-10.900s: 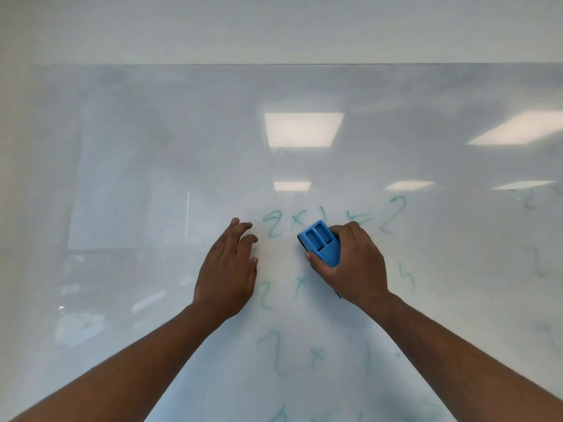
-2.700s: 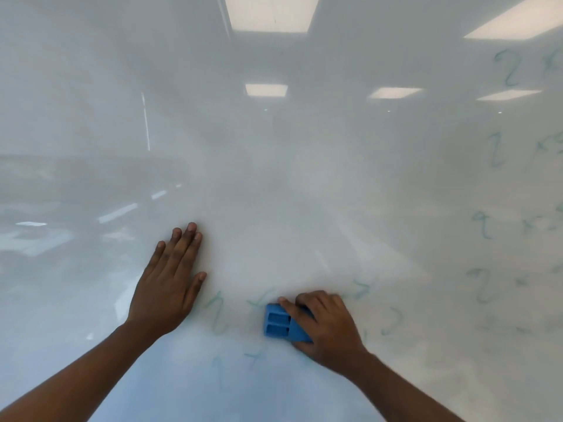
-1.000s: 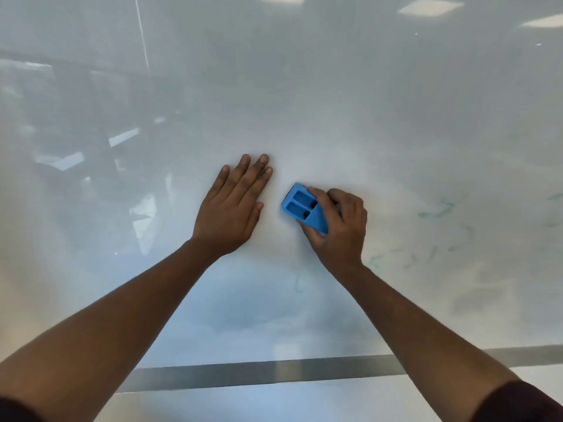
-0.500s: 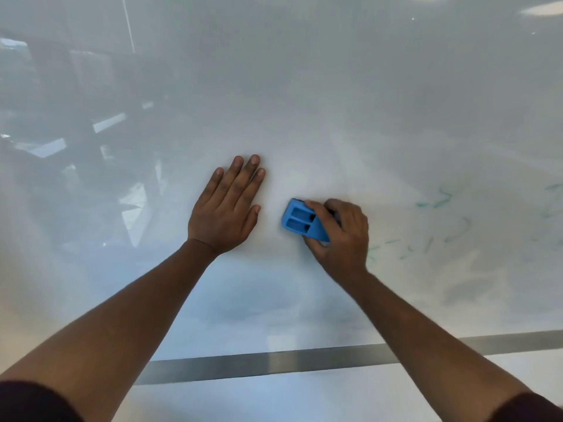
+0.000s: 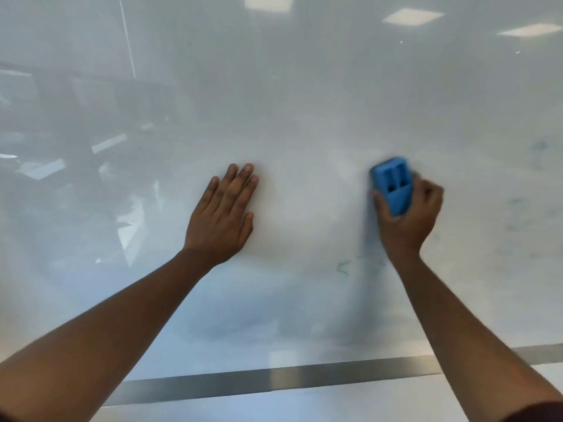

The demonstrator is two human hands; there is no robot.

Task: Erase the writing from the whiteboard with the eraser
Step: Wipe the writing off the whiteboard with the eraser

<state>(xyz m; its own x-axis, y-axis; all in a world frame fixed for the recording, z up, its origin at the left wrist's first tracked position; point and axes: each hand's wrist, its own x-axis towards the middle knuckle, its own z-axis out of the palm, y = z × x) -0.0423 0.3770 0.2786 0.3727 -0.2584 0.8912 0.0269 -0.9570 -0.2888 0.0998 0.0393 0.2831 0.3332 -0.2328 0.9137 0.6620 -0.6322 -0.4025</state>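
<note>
Since half a second ago the right hand point(image 5: 406, 208) has carried the eraser point(image 5: 393, 185) away from the left hand point(image 5: 224, 214), from beside its thumb out to the centre right of the frame, and turned it so its long side now runs nearly upright. Both eraser and right hand are blurred, so I judge a stroke is under way. The right hand's fingers and thumb are curled round the eraser's lower half, pressing it to the whiteboard point(image 5: 304, 102). The left hand lies flat on the board at the centre of the frame, fingers straight and close together, holding nothing.

That shift takes the eraser toward the writing that is left. Faint green marks point(image 5: 344, 268) sit below the eraser, just left of the right wrist, and paler smudges point(image 5: 539, 150) show at the right edge of the frame. The middle of the board, between the hands and above them, looks wiped. I judge the task mostly done, with these remnants still to go.

For room: the metal bottom rail point(image 5: 274, 380) runs across the lower frame, well below both hands, so a downward stroke to the green marks has space before the edge. Rightward the board runs out of frame with nothing in the way. Leftward, the resting left hand is the only obstacle.
</note>
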